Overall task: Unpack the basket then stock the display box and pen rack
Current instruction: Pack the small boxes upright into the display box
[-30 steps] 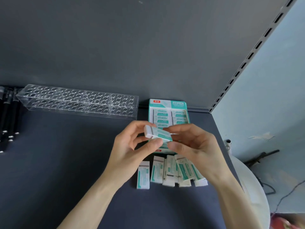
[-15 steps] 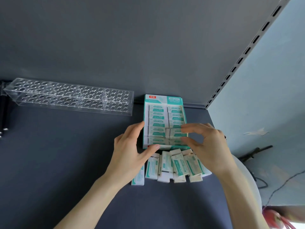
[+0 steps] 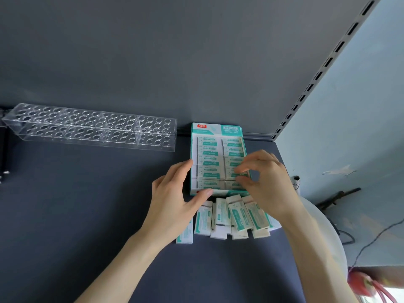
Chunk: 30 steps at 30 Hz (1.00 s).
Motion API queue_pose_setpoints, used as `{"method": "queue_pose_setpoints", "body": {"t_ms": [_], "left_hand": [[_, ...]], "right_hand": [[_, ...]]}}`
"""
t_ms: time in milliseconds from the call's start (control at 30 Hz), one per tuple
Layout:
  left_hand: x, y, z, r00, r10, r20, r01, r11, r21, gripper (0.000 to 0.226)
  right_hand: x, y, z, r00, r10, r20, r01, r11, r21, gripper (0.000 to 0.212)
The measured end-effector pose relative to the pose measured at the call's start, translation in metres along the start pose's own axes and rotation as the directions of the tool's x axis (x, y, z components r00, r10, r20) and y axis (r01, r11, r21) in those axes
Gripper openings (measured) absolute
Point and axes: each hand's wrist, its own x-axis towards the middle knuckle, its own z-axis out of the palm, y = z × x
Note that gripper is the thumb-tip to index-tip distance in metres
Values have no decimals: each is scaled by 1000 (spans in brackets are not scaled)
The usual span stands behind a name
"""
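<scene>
A teal and white display box (image 3: 216,129) lies on the dark shelf against the back wall, holding two columns of erasers. My left hand (image 3: 175,202) rests against its left wall with straight fingers, thumb on the front edge. My right hand (image 3: 269,184) hovers over the right column, thumb and forefinger pinching an eraser (image 3: 232,173) that sits in the box. Several loose erasers (image 3: 237,215) lie in a row just in front of the box. A clear pen rack (image 3: 91,127) with rows of holes stands to the left, with nothing in its holes.
Black pens (image 3: 4,154) lie at the far left edge of the shelf. The shelf ends just right of the box, by a slotted upright (image 3: 310,88). A white round object (image 3: 325,228) sits below and to the right, with cables behind it.
Both hands held one eraser in the air a second ago. My right hand has carried it down into the box's right column, and my left hand has moved onto the box's left side.
</scene>
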Motion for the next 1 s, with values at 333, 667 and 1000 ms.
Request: {"method": "queue_pose_setpoints", "body": {"t_ms": [333, 667, 1000], "left_hand": [[-30, 4, -13, 996, 39, -82, -26, 987, 158, 47], [-62, -4, -8, 999, 52, -10, -47, 957, 287, 37], [-64, -5, -8, 999, 14, -43, 1, 943, 334, 44]], "right_hand": [[-63, 7, 4, 958, 176, -226, -64, 900, 430, 30], [-96, 21, 14, 928, 280, -243, -188, 920, 343, 31], [-95, 21, 17, 889, 348, -297, -140, 825, 547, 12]]}}
